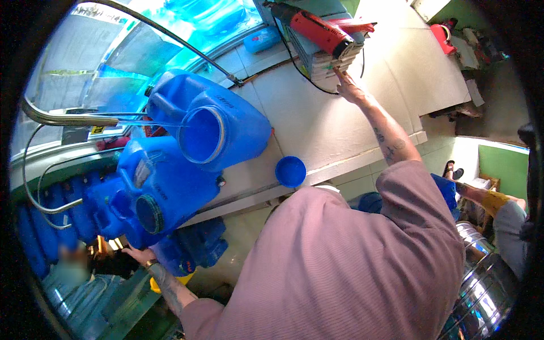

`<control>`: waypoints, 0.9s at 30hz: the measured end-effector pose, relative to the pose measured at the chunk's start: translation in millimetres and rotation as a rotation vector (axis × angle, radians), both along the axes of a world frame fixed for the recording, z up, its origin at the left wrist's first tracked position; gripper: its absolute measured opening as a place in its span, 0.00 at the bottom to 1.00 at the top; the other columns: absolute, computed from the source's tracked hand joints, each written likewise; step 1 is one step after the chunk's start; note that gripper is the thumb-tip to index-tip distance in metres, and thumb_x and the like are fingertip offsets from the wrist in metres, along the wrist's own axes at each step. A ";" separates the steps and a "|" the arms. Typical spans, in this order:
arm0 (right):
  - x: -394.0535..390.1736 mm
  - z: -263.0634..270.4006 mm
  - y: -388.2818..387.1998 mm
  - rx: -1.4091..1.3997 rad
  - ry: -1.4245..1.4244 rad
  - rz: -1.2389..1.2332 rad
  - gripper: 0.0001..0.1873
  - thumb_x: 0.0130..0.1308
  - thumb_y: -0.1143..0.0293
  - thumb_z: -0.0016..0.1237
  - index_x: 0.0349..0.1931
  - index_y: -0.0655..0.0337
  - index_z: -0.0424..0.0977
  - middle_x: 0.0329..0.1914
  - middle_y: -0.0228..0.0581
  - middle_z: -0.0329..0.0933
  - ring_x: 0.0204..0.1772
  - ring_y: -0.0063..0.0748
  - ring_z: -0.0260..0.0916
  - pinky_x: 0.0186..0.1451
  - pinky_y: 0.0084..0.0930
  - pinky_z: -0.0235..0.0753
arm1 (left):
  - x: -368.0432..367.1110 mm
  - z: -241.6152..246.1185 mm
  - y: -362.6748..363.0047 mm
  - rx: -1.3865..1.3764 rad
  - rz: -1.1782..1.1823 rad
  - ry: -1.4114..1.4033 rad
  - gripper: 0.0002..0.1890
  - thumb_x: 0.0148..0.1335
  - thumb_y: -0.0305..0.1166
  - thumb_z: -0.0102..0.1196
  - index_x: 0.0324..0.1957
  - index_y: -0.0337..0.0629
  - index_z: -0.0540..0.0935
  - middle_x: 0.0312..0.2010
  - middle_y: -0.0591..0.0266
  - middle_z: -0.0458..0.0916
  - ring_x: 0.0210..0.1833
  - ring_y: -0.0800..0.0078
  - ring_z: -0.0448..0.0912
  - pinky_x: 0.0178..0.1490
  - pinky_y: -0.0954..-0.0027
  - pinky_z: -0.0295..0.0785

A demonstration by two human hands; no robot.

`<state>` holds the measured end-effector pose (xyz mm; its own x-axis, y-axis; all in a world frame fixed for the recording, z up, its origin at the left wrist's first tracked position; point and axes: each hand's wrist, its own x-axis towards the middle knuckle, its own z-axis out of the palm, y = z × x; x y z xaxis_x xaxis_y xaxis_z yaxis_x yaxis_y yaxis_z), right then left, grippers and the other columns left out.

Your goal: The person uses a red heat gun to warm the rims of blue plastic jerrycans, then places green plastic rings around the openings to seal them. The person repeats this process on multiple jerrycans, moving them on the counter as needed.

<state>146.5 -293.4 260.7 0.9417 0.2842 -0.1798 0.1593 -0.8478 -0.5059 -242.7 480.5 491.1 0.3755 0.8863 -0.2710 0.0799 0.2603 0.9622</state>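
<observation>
A stream of water runs from a curved metal pipe (70, 119) towards the wide mouth of an open blue plastic jerrycan (244, 123). Beside it stands a second blue jerrycan (187, 170) with a dark screw cap (149, 213). My left hand (140, 255), fingers extended, is just below the blue jerrycans at lower left; whether it touches one is unclear. My right hand (350, 87) has its fingertips at the lower corner of a stack of pale, flat items (321, 70). On this stack lies a red corded power tool (321, 32), apparently a heat gun. A round blue cap (290, 171) lies near the counter's edge.
The tiled counter (331, 136) runs diagonally ahead. More blue containers (204, 242) stand below it, and others at far left. Another metal pipe (170, 34) arches over the window side. At right are a shiny metal vessel (484, 293) and another person's leg (471, 191).
</observation>
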 end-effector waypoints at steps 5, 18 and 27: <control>-10.6 67.1 -34.3 -0.269 0.424 0.316 0.27 0.59 0.63 0.55 0.59 0.58 0.70 0.61 0.49 0.71 0.63 0.46 0.67 0.63 0.38 0.70 | -9.8 -14.1 17.3 0.071 -0.064 -0.069 0.47 0.60 0.73 0.29 0.68 0.45 0.62 0.68 0.53 0.61 0.69 0.49 0.60 0.72 0.48 0.50; -32.9 19.5 -28.5 0.280 -0.206 -0.204 0.07 0.67 0.67 0.50 0.40 0.57 0.77 0.35 0.44 0.79 0.43 0.32 0.76 0.49 0.29 0.74 | -0.6 -2.3 -5.2 0.017 -0.012 -0.049 0.47 0.59 0.73 0.34 0.69 0.47 0.61 0.69 0.56 0.61 0.70 0.51 0.58 0.73 0.48 0.48; -69.9 41.7 -5.1 -0.035 0.313 0.274 0.09 0.70 0.65 0.44 0.40 0.60 0.74 0.34 0.34 0.76 0.39 0.30 0.75 0.43 0.29 0.75 | -4.8 3.6 82.5 0.940 -0.435 0.646 0.29 0.73 0.44 0.41 0.67 0.32 0.61 0.65 0.52 0.67 0.66 0.60 0.64 0.70 0.65 0.54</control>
